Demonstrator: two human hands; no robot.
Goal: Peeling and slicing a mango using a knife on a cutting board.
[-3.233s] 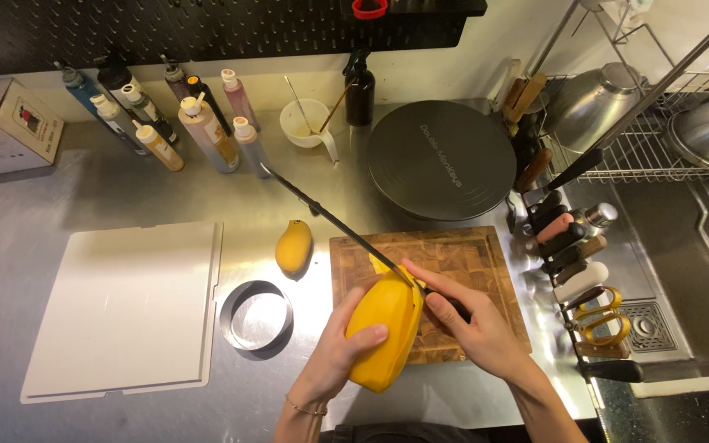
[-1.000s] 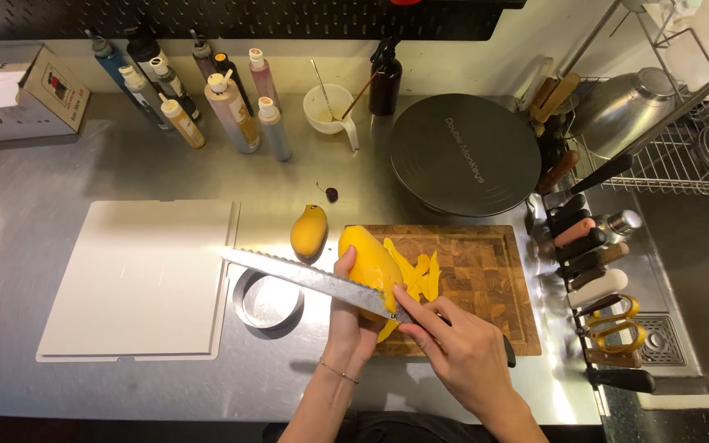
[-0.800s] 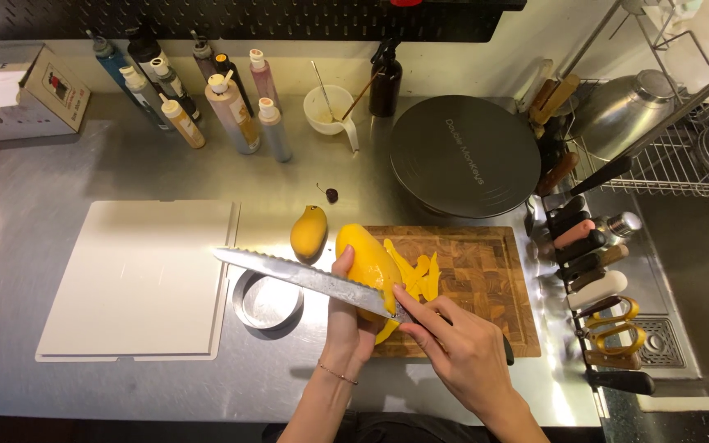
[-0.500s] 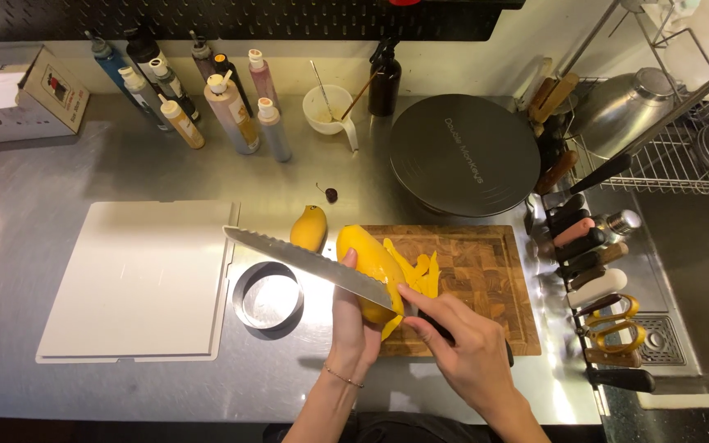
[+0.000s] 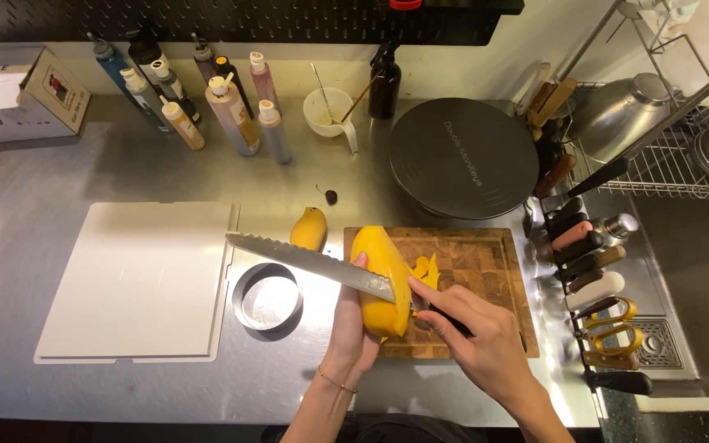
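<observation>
Brushed, dully reflective steel bench (image 5: pixel 125 164); end-grain wooden cutting board (image 5: pixel 478 262); matt white plastic board (image 5: pixel 137 283); polished metal ring (image 5: pixel 267 296); bright serrated steel knife (image 5: pixel 305 261); smooth, glossy peeled mango (image 5: pixel 379 279).

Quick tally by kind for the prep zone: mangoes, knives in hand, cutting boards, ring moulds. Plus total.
Mangoes: 2 – peeled mango in the left hand, whole mango on the counter
Knives in hand: 1 – serrated knife in the right hand
Cutting boards: 2 – white board, wooden board
Ring moulds: 1 – ring mould
Total: 6
</observation>
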